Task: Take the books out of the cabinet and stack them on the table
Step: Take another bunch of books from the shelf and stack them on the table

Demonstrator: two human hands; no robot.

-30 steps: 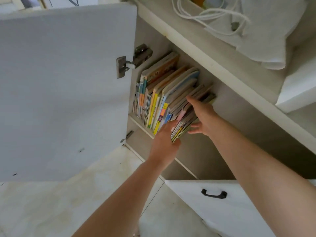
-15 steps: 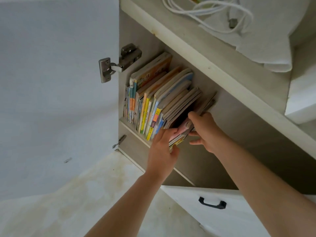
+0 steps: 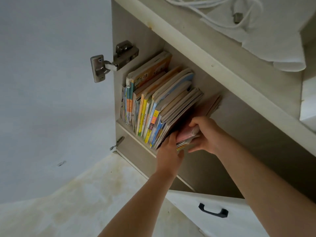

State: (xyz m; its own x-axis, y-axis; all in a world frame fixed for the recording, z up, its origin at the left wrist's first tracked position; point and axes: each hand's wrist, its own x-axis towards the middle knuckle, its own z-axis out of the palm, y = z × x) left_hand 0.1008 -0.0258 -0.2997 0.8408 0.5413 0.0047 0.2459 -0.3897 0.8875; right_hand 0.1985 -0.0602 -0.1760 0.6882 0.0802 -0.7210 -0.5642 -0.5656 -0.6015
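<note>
Several thin books lean in a row on the cabinet shelf, spines facing out. At the row's right end a small bundle of thin books with a pink cover is partly pulled away from the rest. My right hand grips this bundle from the right, thumb on top. Against the bundle's front left edge my left hand presses with closed fingers. The far ends of the bundle reach back into the cabinet.
The white cabinet door stands open at the left on a metal hinge. Below right is a white drawer with a black handle. The table top above carries white cloth and a white cable. Pale floor lies below.
The bundle at the right end has come further away from the row and outward. Both hands have closed around it. The view has shifted closer to the shelf.
</note>
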